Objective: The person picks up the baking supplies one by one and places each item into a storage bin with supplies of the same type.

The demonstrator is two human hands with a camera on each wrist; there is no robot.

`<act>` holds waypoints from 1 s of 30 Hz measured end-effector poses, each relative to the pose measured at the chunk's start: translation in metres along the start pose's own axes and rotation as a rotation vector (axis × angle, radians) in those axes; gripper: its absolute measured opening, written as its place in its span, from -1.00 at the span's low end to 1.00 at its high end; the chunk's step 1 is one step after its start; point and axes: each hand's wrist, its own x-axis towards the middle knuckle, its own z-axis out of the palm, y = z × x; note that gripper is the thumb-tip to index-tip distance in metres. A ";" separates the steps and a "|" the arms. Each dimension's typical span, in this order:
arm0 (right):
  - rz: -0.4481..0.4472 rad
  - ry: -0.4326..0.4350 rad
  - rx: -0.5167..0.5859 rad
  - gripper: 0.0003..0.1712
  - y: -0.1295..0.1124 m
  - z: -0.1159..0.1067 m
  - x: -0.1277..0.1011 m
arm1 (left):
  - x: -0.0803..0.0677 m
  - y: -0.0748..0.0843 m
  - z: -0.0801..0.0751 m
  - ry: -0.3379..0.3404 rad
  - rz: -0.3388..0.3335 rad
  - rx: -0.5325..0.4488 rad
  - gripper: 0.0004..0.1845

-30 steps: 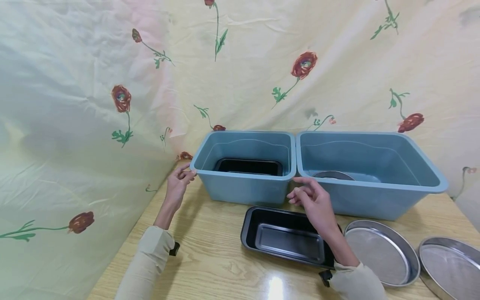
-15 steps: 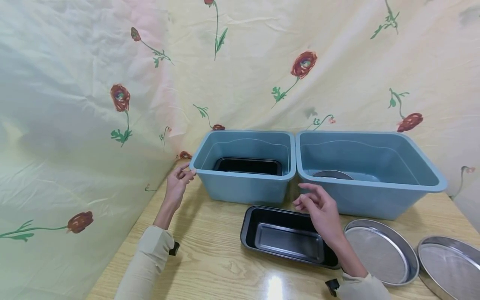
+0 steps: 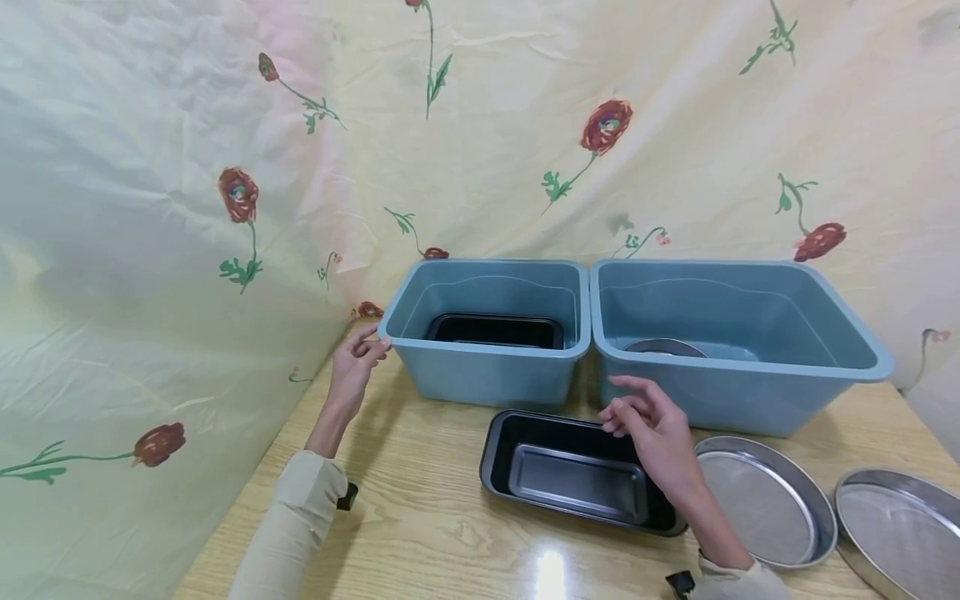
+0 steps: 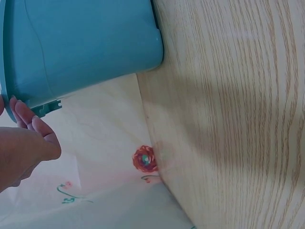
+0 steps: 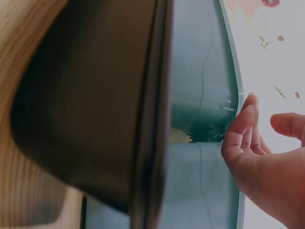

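Note:
My left hand [image 3: 351, 367] holds the front left corner of the left blue plastic bin [image 3: 487, 379] by its rim, fingertips tucked under the lip in the left wrist view. Inside that bin lies a black loaf pan [image 3: 495, 332]. My right hand [image 3: 660, 437] hovers over the right end of another black loaf pan [image 3: 577, 483] on the table, its fingers loosely bent and nothing between them. In the right wrist view a gap parts the thumb [image 5: 288, 126] from the fingers. Beside the left bin stands a second blue bin [image 3: 735, 396], a round metal pan [image 3: 666, 347] partly visible inside.
Two round metal pans [image 3: 757, 508] [image 3: 903, 533] lie on the wooden table [image 3: 420, 517] at the right, their edges close together. A floral cloth [image 3: 487, 167] hangs right behind the bins and along the left side.
My right hand has drawn back from the gap between the bins, down and to the right, over the loaf pan. The left hand has stayed at the bin's corner.

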 end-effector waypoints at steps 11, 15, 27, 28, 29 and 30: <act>0.025 0.007 -0.028 -0.66 0.005 -0.011 -0.008 | 0.000 -0.002 -0.001 -0.007 -0.001 0.001 -0.53; 0.029 0.001 -0.027 -0.65 0.008 -0.017 -0.013 | 0.001 -0.001 -0.001 -0.014 -0.006 0.010 -0.52; 0.054 -0.026 -0.086 -0.64 0.016 -0.031 -0.026 | 0.001 -0.002 -0.001 -0.006 -0.014 0.010 -0.51; 0.059 -0.030 -0.091 -0.63 0.016 -0.033 -0.027 | 0.002 -0.002 -0.001 -0.005 -0.017 0.007 -0.51; 0.062 -0.036 -0.100 -0.64 0.016 -0.034 -0.028 | 0.002 -0.002 -0.001 -0.004 -0.018 0.003 -0.51; 0.062 -0.041 -0.109 -0.64 0.016 -0.035 -0.029 | 0.002 -0.002 -0.001 -0.004 -0.019 0.001 -0.51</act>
